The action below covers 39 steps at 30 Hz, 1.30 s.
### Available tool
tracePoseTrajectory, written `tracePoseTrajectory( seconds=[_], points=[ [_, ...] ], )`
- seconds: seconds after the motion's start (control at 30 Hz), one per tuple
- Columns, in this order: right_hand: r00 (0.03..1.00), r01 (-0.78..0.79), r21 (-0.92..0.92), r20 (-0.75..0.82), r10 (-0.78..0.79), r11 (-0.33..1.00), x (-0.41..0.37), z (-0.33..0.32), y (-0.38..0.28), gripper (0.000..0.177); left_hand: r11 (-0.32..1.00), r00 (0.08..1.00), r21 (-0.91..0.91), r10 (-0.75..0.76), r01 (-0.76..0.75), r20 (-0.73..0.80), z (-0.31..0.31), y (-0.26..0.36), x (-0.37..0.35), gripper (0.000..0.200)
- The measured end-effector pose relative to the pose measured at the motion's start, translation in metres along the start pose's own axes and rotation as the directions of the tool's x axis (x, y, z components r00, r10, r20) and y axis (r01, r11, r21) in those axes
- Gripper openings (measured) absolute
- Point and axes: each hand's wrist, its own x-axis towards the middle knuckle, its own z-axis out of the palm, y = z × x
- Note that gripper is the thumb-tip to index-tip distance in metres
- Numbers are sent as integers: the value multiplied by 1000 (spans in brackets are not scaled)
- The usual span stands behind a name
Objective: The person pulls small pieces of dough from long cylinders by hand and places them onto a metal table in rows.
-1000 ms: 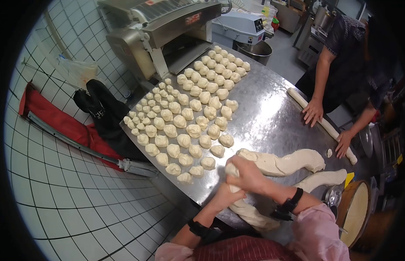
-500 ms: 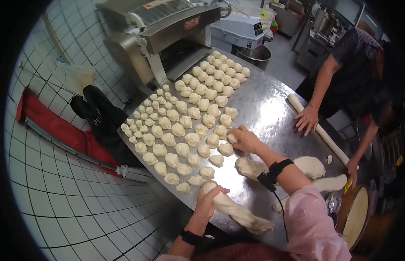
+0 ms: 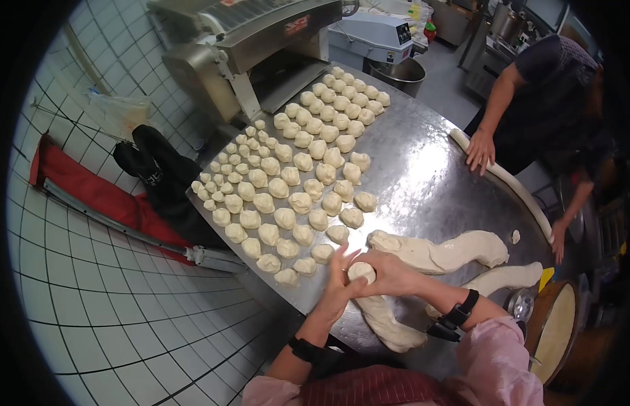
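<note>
Steel table (image 3: 413, 213) below the fingers. Left hand (image 3: 339, 281): fingers slightly spread. Right hand (image 3: 388, 274): fingers curled, both gripping a dough round (image 3: 361, 273). Dough roll (image 3: 389, 328) on the near side; whether joined, cannot tell. Beyond fingertips, dough balls (image 3: 284, 218) in rows. Farther: black cloth (image 3: 163, 176), white lettering illegible; machine (image 3: 261, 40), red label (image 3: 296, 25) unreadable.

The metal table (image 3: 404, 193) looks glossy (the dough (image 3: 361, 273), matt).
</note>
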Motion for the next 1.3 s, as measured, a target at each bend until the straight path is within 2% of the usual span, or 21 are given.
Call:
tracePoseTrajectory(
  seconds=[0.03,0.07,0.13,0.23,0.33,0.4,0.43,0.47,0.5,0.6,0.7,0.77,0.83,0.9,0.93,1.0,1.1,1.17,1.23,1.27,1.3],
  points=[
    [1000,2,3,1,-2,1000,-1,-1,-2,56,994,989,-27,-107,110,105,-6,-5,-4,79],
    [999,-29,-17,-27,28,999,-3,-4,-7,48,982,965,130,-160,135,206,-10,-11,-5,77],
    [996,-65,-31,-56,63,997,-5,0,-9,40,976,964,183,-157,118,216,-7,-19,-6,73],
    [978,71,-67,-191,-82,995,-6,7,-12,36,981,985,193,-29,-4,168,8,-12,-6,55],
    [984,-12,-150,-180,-16,989,6,2,-11,37,930,959,342,-210,136,191,7,-7,-3,37],
    [909,-155,-312,-416,13,937,33,-12,5,43,865,911,470,-326,179,253,27,14,-12,23],
    [900,-320,-414,-415,136,852,48,-32,8,44,797,860,600,-254,-74,443,50,43,-23,22],
    [827,-326,-267,-545,137,907,66,-45,48,42,833,876,553,-261,-8,405,51,47,-30,22],
    [828,-378,-247,-522,206,892,73,-62,56,43,869,900,494,-242,35,362,48,51,-29,21],
    [885,-267,-235,-445,140,935,91,-82,61,44,983,984,-74,-167,171,57,-14,26,-18,14],
    [918,-179,-175,-384,100,968,106,-80,91,44,978,989,-152,-143,145,28,-27,13,-19,14],
    [912,-288,-207,-356,202,935,119,-78,115,43,975,988,-160,-156,154,1,-24,13,-15,14],
    [951,-180,-366,-304,66,913,123,-85,126,45,962,980,-233,-170,143,-101,-20,8,-14,14],
    [925,-210,-246,-364,111,946,109,-83,137,55,935,962,-323,-208,143,-177,-25,-1,-14,14],
    [918,-149,-38,-377,124,988,100,-83,117,57,936,958,-321,-214,145,-192,-26,-1,-11,16],
    [906,20,-234,-406,-117,972,75,-79,96,53,949,978,-297,-152,104,-144,-28,-9,-7,20],
    [971,-236,121,-15,239,964,28,-52,48,56,946,979,-324,-72,6,-192,-14,-18,-5,34],
    [945,-309,309,202,255,900,6,-22,13,69,970,970,-243,-71,13,-233,-2,-21,-6,40],
    [921,-353,211,249,299,911,0,-1,-12,68,978,971,161,162,-134,-177,2,-33,1,46],
    [920,-353,210,255,297,912,-3,5,-9,68,841,938,457,345,-289,-42,2,-32,2,58],
    [966,-238,174,145,214,956,-4,14,-4,63,839,936,461,348,-290,-46,7,-23,-3,58]
  ],
)
